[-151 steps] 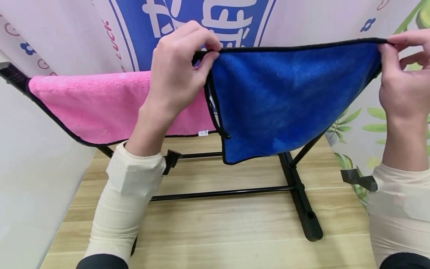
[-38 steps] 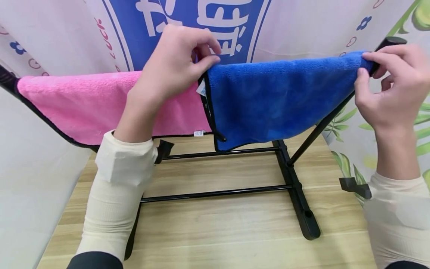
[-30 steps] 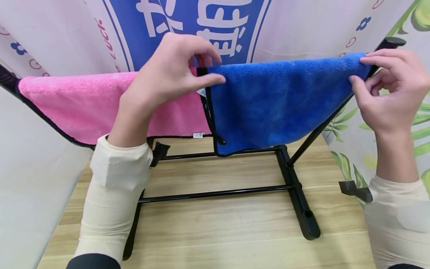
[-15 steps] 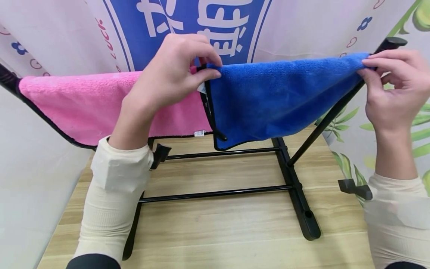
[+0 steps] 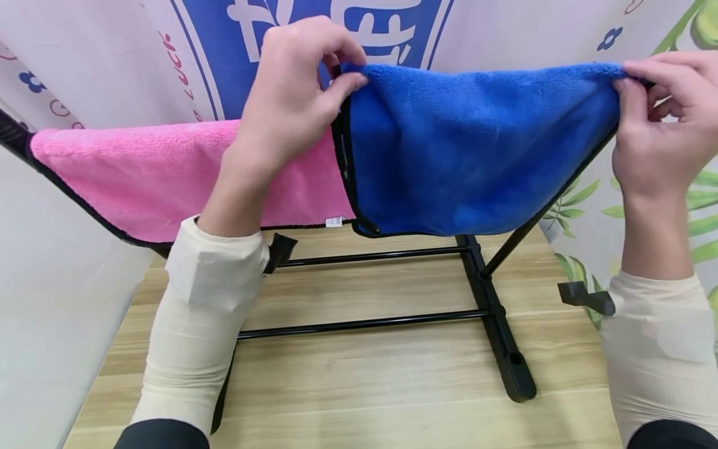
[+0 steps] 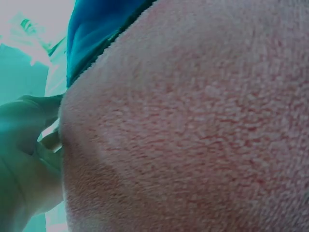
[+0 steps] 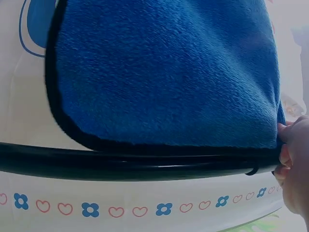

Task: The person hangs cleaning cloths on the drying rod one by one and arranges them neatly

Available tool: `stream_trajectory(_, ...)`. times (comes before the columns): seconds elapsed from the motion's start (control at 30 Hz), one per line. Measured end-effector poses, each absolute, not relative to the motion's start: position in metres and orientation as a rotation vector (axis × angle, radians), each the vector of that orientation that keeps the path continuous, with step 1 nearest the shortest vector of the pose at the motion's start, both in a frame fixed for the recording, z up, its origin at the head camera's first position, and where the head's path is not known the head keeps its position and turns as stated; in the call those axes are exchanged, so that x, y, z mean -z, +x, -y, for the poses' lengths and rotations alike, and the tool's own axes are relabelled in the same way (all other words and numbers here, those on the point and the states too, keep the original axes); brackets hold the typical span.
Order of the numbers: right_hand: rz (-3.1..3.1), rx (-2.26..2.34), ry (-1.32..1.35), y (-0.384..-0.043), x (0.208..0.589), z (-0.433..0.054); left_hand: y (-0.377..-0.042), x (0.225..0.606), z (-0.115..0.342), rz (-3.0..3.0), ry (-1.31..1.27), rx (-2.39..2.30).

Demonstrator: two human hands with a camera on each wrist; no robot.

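A blue towel (image 5: 477, 149) with black edging hangs over the right half of a black rack in the head view. My left hand (image 5: 297, 93) pinches its upper left end between thumb and fingers, beside the pink towel (image 5: 140, 181). At the upper right end, my right hand (image 5: 667, 118) grips the blue cloth, which spans between both hands and sags below. In the right wrist view a black rack tube (image 7: 120, 164) runs along the towel's edge, with the right hand (image 7: 297, 169) at its end. Pink cloth (image 6: 193, 121) fills most of the left wrist view.
The rack stands on a wood-grain table (image 5: 392, 386), with a lower crossbar (image 5: 364, 324) and a black foot (image 5: 516, 374) at the right. Behind it hangs a printed white curtain (image 5: 493, 31). A small white tag (image 5: 335, 222) sticks out below the pink towel.
Both hands have risen, lifting the blue towel's top fold higher than half a second ago. Five seconds ago the black-edged border was on top; now the cloth is folded over. The pink towel has stayed put.
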State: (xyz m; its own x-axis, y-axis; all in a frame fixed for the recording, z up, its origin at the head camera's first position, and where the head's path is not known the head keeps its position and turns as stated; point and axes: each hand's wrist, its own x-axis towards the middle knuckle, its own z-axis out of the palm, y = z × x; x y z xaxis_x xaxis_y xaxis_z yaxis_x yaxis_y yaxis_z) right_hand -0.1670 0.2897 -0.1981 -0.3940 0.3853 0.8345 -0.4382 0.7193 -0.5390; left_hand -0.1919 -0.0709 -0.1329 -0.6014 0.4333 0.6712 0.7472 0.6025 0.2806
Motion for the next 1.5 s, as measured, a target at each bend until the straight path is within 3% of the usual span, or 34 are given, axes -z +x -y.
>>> stream_trajectory(0.6,1.879,-0.746,-0.011,-0.157,0.206,-0.3,-0.188,0.132,0.065,2.527,-0.763,0.632)
stream_trajectory(1.23,1.854,-1.284,-0.117,-0.135,0.221,-0.306,-0.15,0.153,0.082,2.355,-0.776,0.688)
stream_trajectory(1.5,1.822,-1.396,0.024,-0.135,0.222,-0.304,-0.136,0.173,0.08,2.29,-0.822,0.773)
